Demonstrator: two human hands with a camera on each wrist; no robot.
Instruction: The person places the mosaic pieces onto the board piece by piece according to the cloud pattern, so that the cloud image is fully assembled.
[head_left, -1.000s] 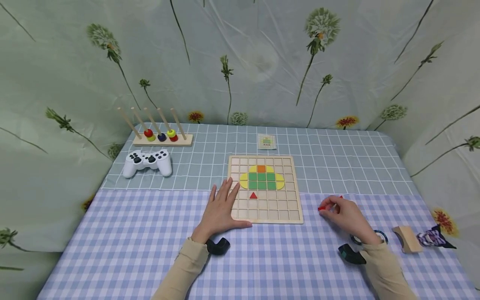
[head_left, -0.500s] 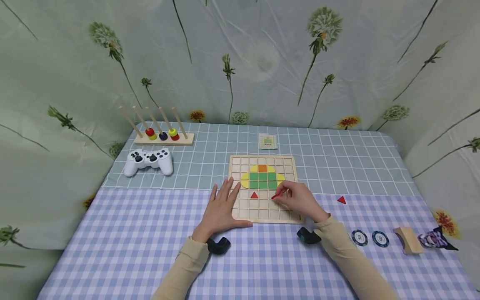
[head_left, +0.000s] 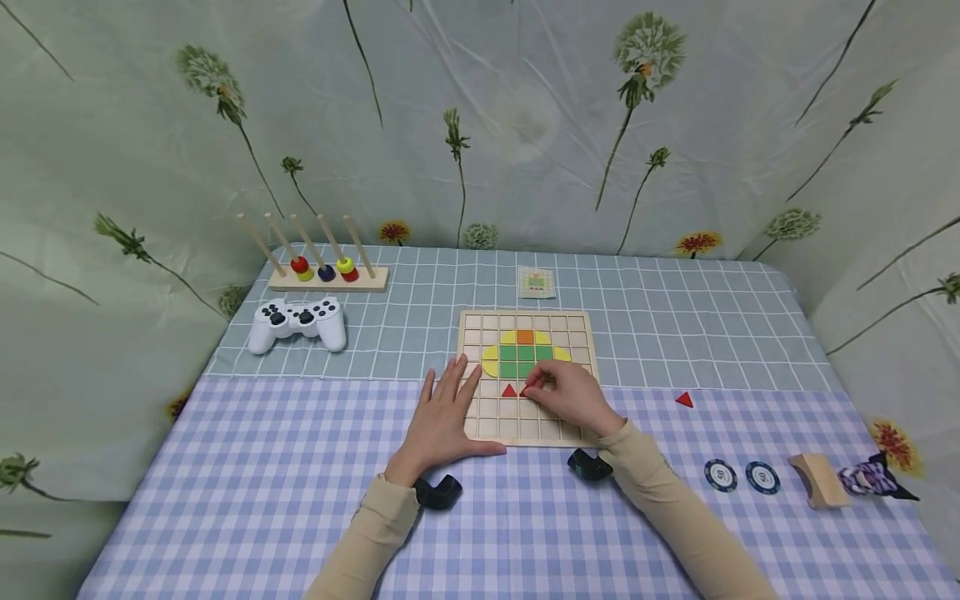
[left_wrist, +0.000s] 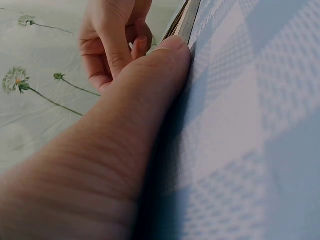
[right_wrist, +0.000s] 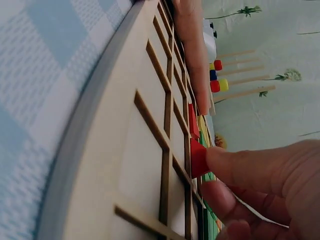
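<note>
Right now a red triangle piece [right_wrist: 198, 158] is pinched between the thumb and fingertips of the right hand [head_left: 567, 396] over a cell of the wooden grid board [head_left: 570, 429], just beside another red triangle [head_left: 508, 390] already lying in the row beneath the green squares [head_left: 525, 362]. Flat on the board's left edge rests the left hand [head_left: 442, 417], fingers straight and slightly spread. A third red triangle [head_left: 683, 400] lies well apart on the checked tablecloth [head_left: 247, 492].
</note>
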